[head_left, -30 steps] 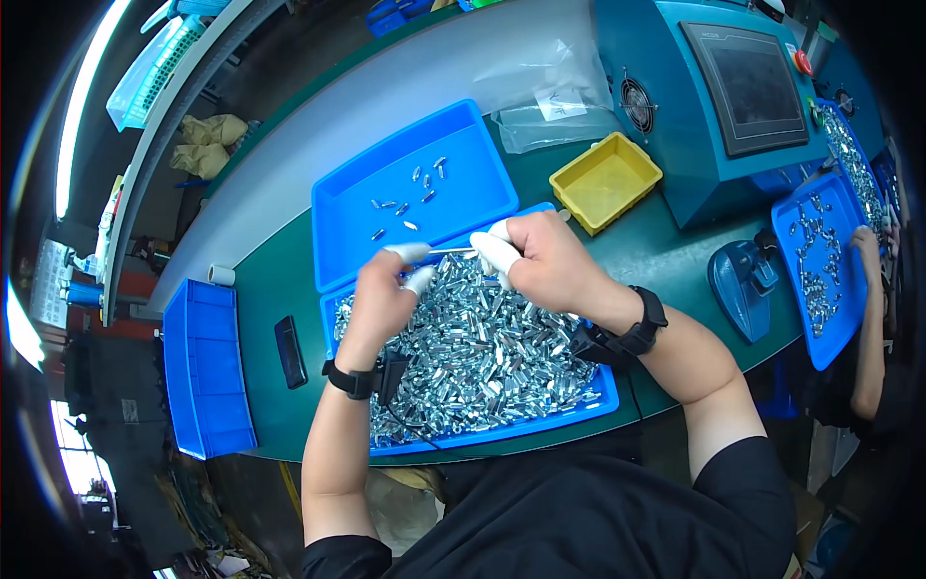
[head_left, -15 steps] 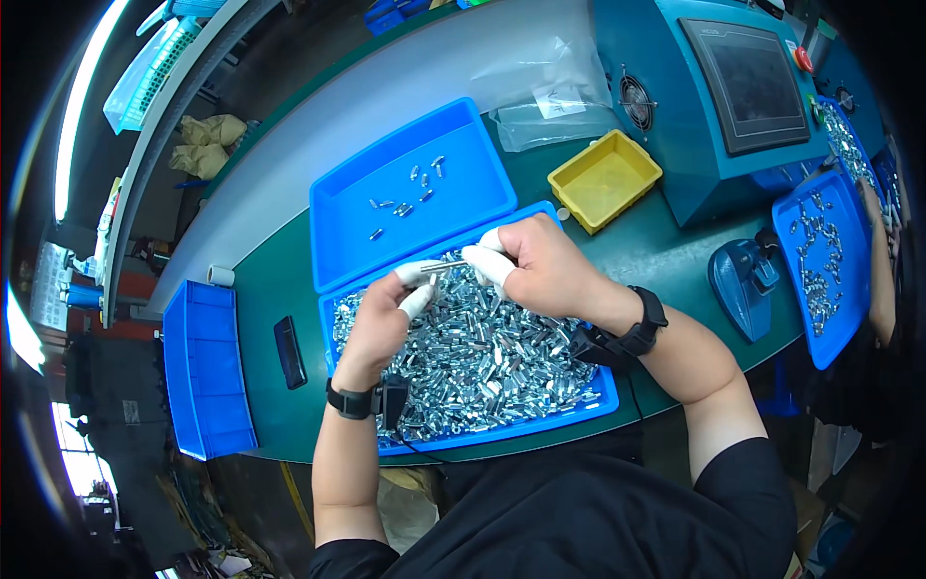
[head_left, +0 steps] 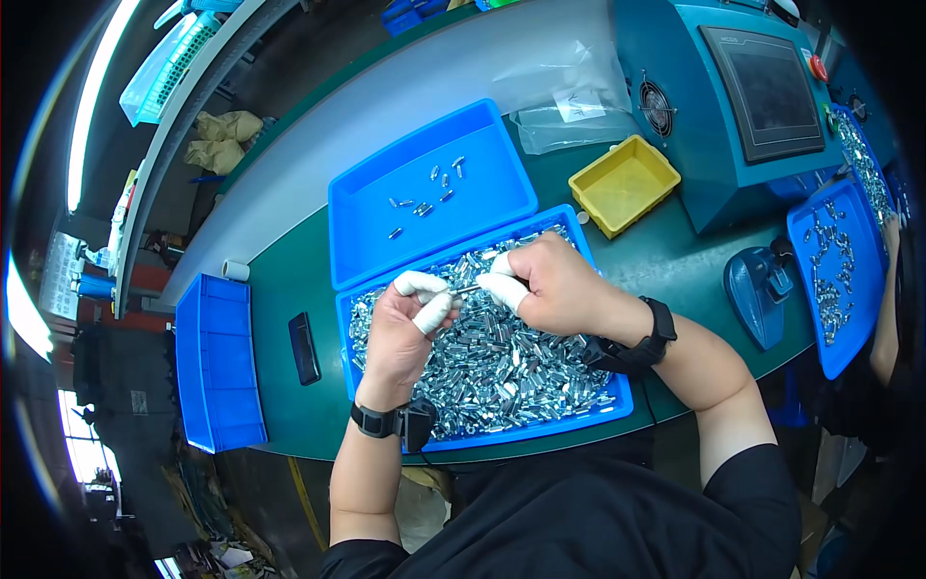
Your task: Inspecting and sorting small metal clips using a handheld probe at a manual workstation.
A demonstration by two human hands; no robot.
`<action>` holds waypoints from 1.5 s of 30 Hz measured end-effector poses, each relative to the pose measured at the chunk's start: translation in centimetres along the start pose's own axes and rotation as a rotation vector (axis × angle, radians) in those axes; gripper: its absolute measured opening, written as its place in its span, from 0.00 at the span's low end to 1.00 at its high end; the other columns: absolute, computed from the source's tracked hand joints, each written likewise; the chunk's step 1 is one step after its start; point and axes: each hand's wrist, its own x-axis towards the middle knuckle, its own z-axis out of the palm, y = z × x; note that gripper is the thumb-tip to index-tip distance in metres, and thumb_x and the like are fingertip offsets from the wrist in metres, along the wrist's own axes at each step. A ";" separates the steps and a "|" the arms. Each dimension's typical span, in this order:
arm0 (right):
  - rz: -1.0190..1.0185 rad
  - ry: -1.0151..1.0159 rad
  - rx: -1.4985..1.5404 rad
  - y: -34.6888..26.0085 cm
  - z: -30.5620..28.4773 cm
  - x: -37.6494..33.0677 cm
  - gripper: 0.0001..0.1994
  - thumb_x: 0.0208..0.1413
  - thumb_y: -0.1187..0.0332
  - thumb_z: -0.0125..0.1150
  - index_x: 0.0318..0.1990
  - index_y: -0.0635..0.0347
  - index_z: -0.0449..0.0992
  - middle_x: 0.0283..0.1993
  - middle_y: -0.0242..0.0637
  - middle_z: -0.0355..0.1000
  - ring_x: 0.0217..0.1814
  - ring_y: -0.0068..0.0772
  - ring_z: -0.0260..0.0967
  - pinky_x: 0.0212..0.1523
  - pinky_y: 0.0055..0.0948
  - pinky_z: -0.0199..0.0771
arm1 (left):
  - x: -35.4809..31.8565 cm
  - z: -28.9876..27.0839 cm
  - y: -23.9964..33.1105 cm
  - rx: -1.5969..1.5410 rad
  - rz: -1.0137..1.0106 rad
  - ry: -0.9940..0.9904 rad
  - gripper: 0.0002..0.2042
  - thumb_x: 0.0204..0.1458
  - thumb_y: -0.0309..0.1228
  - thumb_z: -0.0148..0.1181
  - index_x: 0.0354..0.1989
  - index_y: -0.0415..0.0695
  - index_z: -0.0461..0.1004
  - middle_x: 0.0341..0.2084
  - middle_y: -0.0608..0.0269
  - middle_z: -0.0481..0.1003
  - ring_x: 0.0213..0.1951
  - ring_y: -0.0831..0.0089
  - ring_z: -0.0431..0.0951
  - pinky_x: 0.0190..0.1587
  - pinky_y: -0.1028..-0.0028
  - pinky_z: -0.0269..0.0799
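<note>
Head-worn fisheye, facing down, near bench [head_left: 313, 417]

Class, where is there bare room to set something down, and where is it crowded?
Bare green tabletop lies between the yellow bin, the heaped tray and the blue device; another patch lies between the phone and the tabletop's near edge. The heaped tray is crowded with metal pieces.

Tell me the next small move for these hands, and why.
Perhaps turn the slim metal piece slightly with the right hand, which pinches one end, while the left hand steadies the other: it spans the gap between them, above the nearer blue tray of metal parts.
</note>
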 end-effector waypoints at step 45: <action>0.046 0.242 0.093 0.9 -2.3 0.0 0.16 0.64 0.66 0.56 0.24 0.63 0.75 0.18 0.24 0.67 0.19 0.13 0.60 0.20 0.21 0.57 | 4.4 -0.4 -0.7 0.344 0.158 0.162 0.09 0.57 0.23 0.62 0.44 0.37 0.74 0.32 0.62 0.78 0.35 0.80 0.77 0.39 0.79 0.72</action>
